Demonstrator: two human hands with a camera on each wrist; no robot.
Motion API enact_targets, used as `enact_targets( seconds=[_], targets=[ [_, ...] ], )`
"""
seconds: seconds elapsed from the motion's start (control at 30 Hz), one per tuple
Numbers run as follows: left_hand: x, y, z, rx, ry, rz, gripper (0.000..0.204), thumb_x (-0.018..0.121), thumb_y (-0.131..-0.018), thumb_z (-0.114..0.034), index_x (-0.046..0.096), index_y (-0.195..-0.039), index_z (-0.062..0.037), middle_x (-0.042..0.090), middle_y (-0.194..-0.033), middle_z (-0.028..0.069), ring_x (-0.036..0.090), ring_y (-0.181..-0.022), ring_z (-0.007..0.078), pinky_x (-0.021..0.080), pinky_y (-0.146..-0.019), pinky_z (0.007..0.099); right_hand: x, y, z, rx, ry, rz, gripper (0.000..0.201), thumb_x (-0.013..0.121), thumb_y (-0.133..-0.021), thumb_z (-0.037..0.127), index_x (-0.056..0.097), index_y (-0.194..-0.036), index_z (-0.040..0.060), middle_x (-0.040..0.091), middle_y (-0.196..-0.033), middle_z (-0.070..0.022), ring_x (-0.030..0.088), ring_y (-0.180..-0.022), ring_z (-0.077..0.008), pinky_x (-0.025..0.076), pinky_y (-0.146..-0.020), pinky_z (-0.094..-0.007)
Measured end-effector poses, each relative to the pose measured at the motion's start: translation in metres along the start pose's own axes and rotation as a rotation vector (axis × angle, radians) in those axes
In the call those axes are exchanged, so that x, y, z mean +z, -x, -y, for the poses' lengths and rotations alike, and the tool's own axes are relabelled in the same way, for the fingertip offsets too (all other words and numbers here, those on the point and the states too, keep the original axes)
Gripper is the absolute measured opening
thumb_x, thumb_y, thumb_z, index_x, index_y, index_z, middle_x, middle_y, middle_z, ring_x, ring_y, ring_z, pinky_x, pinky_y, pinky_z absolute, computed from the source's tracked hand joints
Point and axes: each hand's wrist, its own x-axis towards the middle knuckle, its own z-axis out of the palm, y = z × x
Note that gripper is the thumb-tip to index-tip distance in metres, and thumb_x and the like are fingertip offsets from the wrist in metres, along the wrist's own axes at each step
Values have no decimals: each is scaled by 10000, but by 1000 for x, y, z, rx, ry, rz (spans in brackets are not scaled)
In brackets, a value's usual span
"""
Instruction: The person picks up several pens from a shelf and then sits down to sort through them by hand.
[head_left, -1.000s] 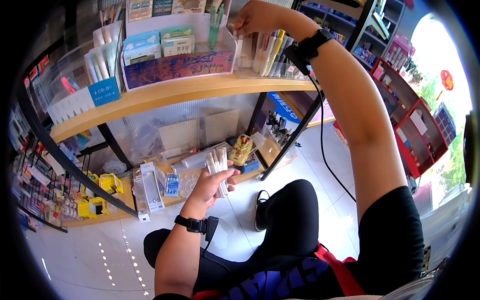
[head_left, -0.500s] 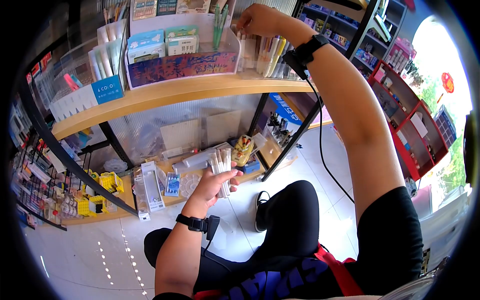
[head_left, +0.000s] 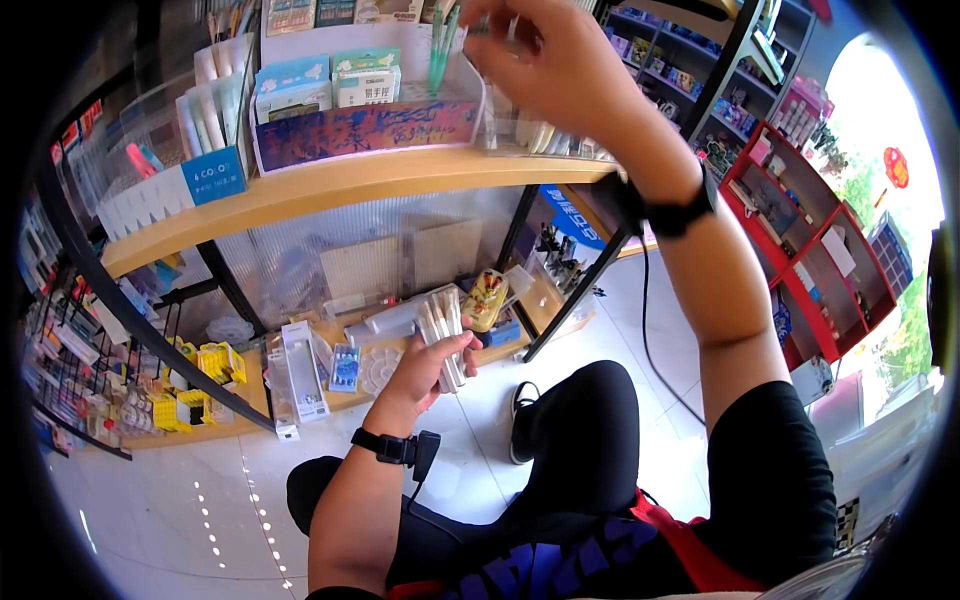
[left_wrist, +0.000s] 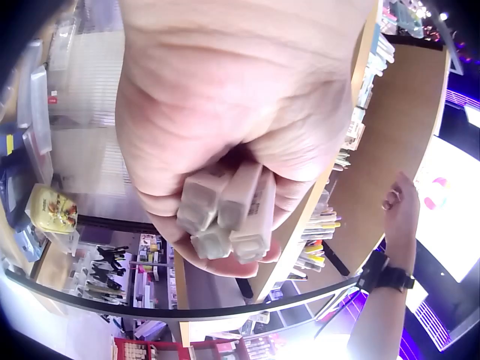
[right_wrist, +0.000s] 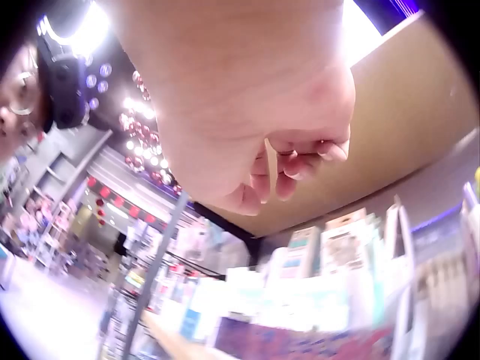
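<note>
In the head view my left hand (head_left: pixel 420 375) grips several slim white pens (head_left: pixel 440 330) in an upright bundle, thumb across them. The left wrist view shows the square, translucent ends of these pens (left_wrist: pixel 246 206) poking out of the curled fingers. My right hand (head_left: pixel 560 70) is raised over the upper shelf (head_left: pixel 330 200), beside green pens (head_left: pixel 438 60) in a display box (head_left: pixel 370 132). Its fingers are loosely bent, with a gap by the thumb and nothing visible between them in the right wrist view, where the hand (right_wrist: pixel 255 112) is above blurred boxed goods (right_wrist: pixel 307 289).
Upright pens (head_left: pixel 545 138) stand on the right part of the upper shelf. Below lie a yellow patterned case (head_left: pixel 486 300), a long white box (head_left: pixel 303 370) and a round palette (head_left: pixel 380 370). A black shelf post (head_left: pixel 585 285) and a red shelf unit (head_left: pixel 815 260) are to the right.
My right hand has lifted off the pens at the right of the upper shelf and come up closer to the head camera. The left hand with its bundle has hardly moved.
</note>
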Motion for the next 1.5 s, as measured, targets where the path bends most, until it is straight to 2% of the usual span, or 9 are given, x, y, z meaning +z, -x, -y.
enact_targets(
  seconds=[0.03,0.17,0.3,0.37,0.47,0.73,1.17,1.37,1.5],
  targets=[
    [3,1,-4,5,19,9,372,712,-963,-139,573,-1292,-33,691,-985,116,693,-761,172,615,-673,349,4,6,-1,30,-35,-6,286,724,-866,266,761,-1126,153,753,-924,-104,735,-929,-272,541,-774,-404],
    [15,14,-12,5,110,90,359,694,-982,-160,564,-1297,-49,670,-981,103,675,-760,180,596,-706,351,-1,88,84,295,-219,780,335,691,-958,237,664,-1241,60,725,-868,-108,699,-746,-288,526,-690,-402],
    [9,15,-5,19,57,234,386,699,-1008,-207,538,-1329,-63,678,-1023,118,719,-850,219,624,-788,387,57,159,62,219,-66,688,399,671,-975,261,633,-1306,43,736,-889,-145,695,-795,-375,544,-754,-409],
    [7,16,-2,6,68,252,433,712,-1006,-255,529,-1347,-61,695,-1091,147,743,-933,259,637,-847,421,67,153,48,513,-335,977,401,676,-983,255,653,-1305,17,746,-921,-160,709,-824,-326,557,-795,-381],
    [13,20,-13,57,-35,256,530,729,-994,-302,505,-1411,-63,696,-1249,214,745,-1067,316,632,-916,441,63,151,38,483,-490,1047,386,696,-984,257,690,-1277,5,750,-912,-149,708,-824,-245,559,-797,-346],
    [20,22,-16,117,-93,188,589,698,-997,-394,501,-1444,-65,685,-1302,216,729,-1132,322,633,-929,415,66,148,27,589,-622,1047,339,694,-974,208,728,-1233,-8,785,-933,-84,715,-780,-139,570,-726,-289],
    [15,22,-5,106,-38,102,541,697,-998,-405,559,-1375,-43,695,-1163,156,746,-990,294,661,-833,449,64,148,24,574,-665,907,270,694,-930,118,741,-1154,-24,779,-916,-103,738,-792,-143,592,-762,-288],
    [12,17,-7,103,33,54,426,681,-1020,-359,553,-1320,-85,693,-1048,99,747,-897,236,662,-789,440,-10,104,26,523,-433,630,264,684,-915,146,745,-1127,1,770,-923,-104,725,-737,-143,581,-737,-289],
    [12,16,-4,101,17,36,469,693,-1014,-367,550,-1332,-53,675,-1025,117,740,-875,243,667,-791,428,-49,56,-9,210,-287,269,225,663,-954,135,746,-1133,27,767,-931,-120,751,-825,-181,592,-757,-319]
  ],
)
